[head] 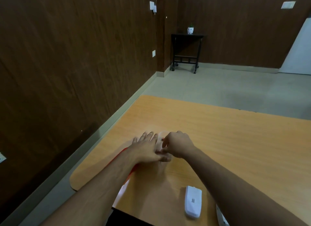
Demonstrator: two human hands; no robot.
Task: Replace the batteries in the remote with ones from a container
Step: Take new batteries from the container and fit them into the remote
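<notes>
1. Reaching over the wooden table (218,138), both hands are met at a clear container (159,138), blurred and mostly hidden.
2. Left hand (146,148): laid flat, fingers straight, apparently steadying the container.
3. Right hand (176,145): fingers curled into a pinch at a small reddish item (162,138), judged a battery; a firm hold cannot be confirmed.
4. Remote (193,201): lain back-up near the table's front edge, well behind the hands, beside the right forearm; long axis runs roughly front to back. The right hand is judged nearer.
</notes>
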